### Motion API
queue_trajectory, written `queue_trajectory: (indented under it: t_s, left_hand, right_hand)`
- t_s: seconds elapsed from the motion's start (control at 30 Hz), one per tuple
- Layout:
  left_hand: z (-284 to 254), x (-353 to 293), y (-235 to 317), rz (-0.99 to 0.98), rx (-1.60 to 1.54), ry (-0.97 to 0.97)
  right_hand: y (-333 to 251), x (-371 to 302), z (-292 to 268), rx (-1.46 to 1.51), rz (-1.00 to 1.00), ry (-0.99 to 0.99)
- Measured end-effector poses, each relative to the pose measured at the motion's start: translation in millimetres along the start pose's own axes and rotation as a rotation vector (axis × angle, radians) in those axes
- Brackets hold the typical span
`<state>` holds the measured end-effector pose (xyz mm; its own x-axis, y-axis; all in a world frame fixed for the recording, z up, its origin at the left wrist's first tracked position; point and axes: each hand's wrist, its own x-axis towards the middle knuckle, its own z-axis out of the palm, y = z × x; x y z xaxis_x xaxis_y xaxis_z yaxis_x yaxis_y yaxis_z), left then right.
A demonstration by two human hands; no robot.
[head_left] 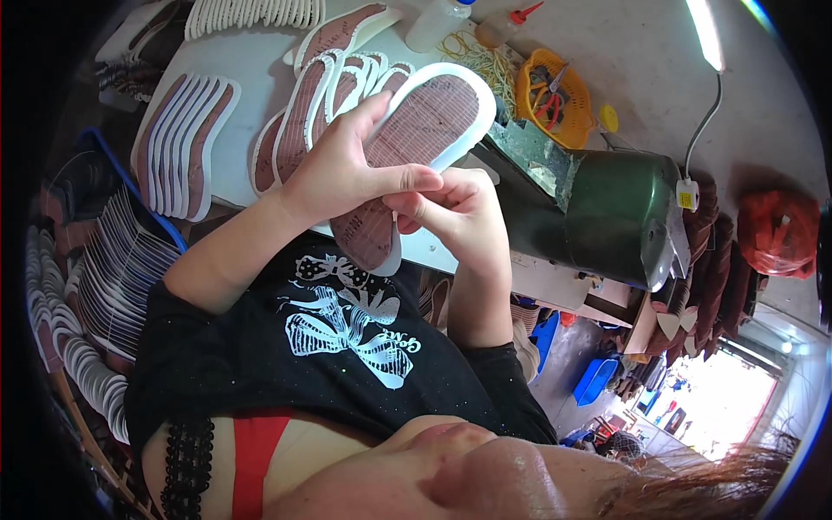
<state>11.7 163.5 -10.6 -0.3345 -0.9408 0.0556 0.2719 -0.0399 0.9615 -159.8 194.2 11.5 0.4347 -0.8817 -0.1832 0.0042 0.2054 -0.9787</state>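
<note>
A shoe sole (433,113) with a brown, grid-lined face and a raised white rim is held up in front of me, tilted, its broad end pointing away to the right. My left hand (342,169) is closed around its left side, the thumb lying across the brown face. At the sole's right edge, near the narrow middle, my right hand (464,208) pinches the rim between thumb and curled fingers. Both thumbs nearly meet there. Whether the right fingers also hold something small is hidden. Behind the left hand, similar soles (299,121) lie in a loose heap on the table (251,65).
A neat row of soles (186,143) sits at the table's left, with white rims (256,13) at the back. A green sewing-machine-like motor housing (620,208) stands right. Beyond are a yellow basket (524,91) of tools, yellow strings (468,52) and a red-nozzled bottle (498,33).
</note>
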Motion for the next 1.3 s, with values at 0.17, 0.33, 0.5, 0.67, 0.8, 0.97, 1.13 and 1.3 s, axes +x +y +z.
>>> queue_trajectory:
  t_s: [0.17, 0.33, 0.5, 0.67, 0.8, 0.97, 1.13, 1.3]
  left_hand:
    - [1.4, 7.8, -2.6, -0.035, -0.07, -0.079]
    - [1.1, 11.1, -9.8, -0.078, 0.129, -0.087]
    - [11.6, 15.5, -2.1, -0.023, -0.168, -0.101]
    - [12.8, 32.1, -14.9, 0.211, -0.078, 0.077]
    - [2.0, 69.1, -17.6, 0.108, 0.244, 0.073]
    - [-18.8, 106.1, -44.9, -0.011, 0.6, 0.104]
    - [-5.1, 129.9, -59.8, -0.115, 0.755, 0.158]
    - [8.7, 133.1, -47.5, -0.073, 0.911, 0.29]
  right_hand:
    - [2.1, -0.9, 1.2, -0.08, -0.026, 0.173]
    - [12.0, -2.5, -7.3, -0.125, 0.015, 0.13]
    - [42.3, 2.1, -24.0, 0.547, -0.057, -0.135]
    - [59.4, 3.9, -30.2, 0.454, 0.02, -0.033]
    - [42.2, 18.2, -24.3, 0.296, -0.04, 0.226]
    - [28.9, 27.3, -14.3, 0.383, -0.1, 0.449]
    - [28.1, 28.3, -28.9, 0.475, -0.125, 0.55]
    - [34.2, 19.2, -43.7, 0.452, -0.103, 0.542]
